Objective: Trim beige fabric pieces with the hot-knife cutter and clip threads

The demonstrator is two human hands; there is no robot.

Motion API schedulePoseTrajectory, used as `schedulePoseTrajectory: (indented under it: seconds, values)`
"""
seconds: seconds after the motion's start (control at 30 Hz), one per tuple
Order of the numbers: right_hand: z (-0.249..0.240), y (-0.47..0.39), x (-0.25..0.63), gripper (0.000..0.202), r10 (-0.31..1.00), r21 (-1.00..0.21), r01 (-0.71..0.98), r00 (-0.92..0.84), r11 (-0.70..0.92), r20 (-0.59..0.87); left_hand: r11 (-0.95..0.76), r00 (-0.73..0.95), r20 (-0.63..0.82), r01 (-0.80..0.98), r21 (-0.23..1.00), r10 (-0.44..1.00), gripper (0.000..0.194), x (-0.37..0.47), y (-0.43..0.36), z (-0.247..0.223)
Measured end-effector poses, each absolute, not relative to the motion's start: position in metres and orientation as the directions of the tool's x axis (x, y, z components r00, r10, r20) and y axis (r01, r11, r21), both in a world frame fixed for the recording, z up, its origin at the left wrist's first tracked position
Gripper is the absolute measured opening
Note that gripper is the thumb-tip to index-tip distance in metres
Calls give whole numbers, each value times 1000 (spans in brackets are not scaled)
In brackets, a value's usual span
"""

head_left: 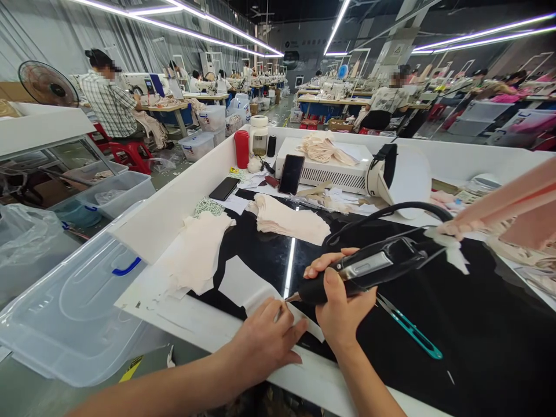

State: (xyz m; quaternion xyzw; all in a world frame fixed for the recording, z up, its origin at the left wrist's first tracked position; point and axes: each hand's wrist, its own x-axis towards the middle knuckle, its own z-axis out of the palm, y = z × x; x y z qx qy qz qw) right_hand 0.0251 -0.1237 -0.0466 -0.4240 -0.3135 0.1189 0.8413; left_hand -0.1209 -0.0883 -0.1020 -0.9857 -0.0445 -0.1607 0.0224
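Note:
My right hand (343, 307) is wrapped around a black corded handheld tool (369, 266) with a pointed metal tip. The tip points left and meets the edge of a pale fabric piece (243, 281) lying on the black glossy tabletop (434, 289). My left hand (269, 336) has its fingers bent together on that fabric, right beside the tip, and covers part of it. Teal-handled thread snips (410, 330) lie to the right of my right hand. Beyond my hands are two stacks of cream fabric pieces, one at left (200, 249) and one at the back (291, 219).
A white box (321, 168) carries bundled fabric at the back. Two phones (225, 188), a red container (241, 149) and a jar (259, 136) are near the left rim. Pink fabric (516, 197) hangs at right. A clear lidded bin (78, 301) stands left; people sew beyond.

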Motion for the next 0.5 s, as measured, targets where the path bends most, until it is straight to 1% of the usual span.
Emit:
schedulePoseTrajectory:
  seconds: [0.13,0.3,0.5]
  values:
    - [-45,-125,26,32,463,-790,65,780,610,421,-994,939,334,100,-39,82,81,-121,-88,-103]
    - [-42,-131,30,30,444,-773,74,783,630,436,-993,949,307,96,-74,69,77,-121,-88,-100]
    - [-45,-131,29,33,446,-788,85,785,609,429,-994,949,306,95,-54,74,79,-120,-88,-103]
